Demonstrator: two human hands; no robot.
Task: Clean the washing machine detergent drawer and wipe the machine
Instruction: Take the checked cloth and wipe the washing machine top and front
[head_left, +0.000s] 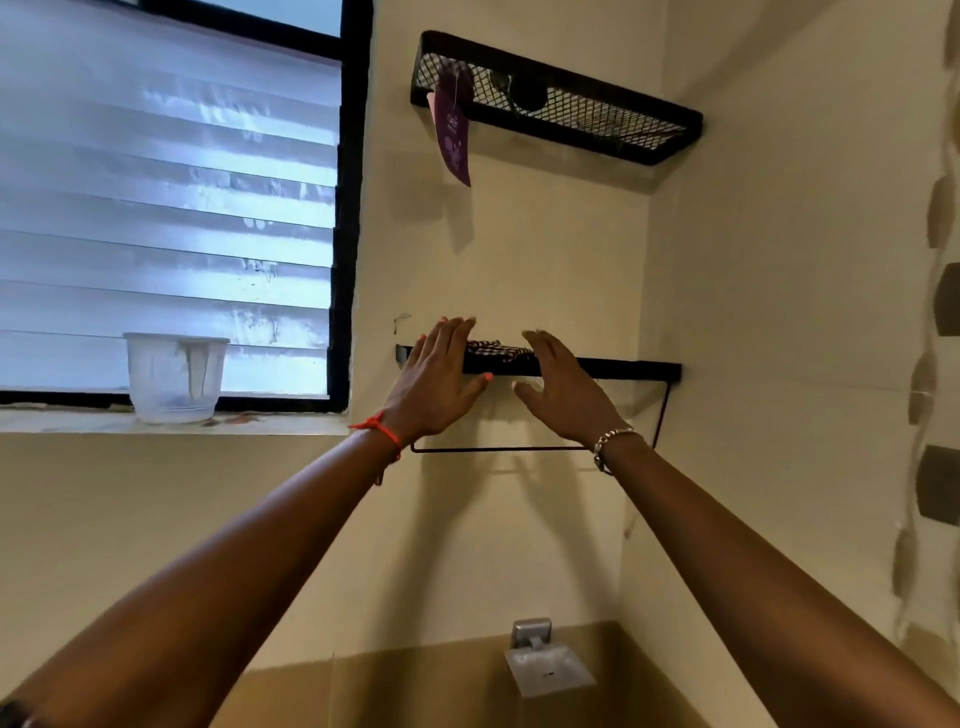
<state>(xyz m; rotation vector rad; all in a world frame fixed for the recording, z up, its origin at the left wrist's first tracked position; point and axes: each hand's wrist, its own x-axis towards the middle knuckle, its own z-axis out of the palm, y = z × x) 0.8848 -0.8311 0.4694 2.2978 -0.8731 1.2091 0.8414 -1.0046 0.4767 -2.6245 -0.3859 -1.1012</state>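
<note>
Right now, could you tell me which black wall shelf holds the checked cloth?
The lower flat black metal shelf; the upper black mesh basket shelf carries a purple tag.

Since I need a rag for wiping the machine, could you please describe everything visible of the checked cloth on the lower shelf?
The checked cloth is dark-and-white patterned fabric, lying crumpled on the lower black shelf by the wall. Only its top shows above the shelf's front lip. It sits between the left hand and right hand, both open; whether either touches it cannot be told.
</note>
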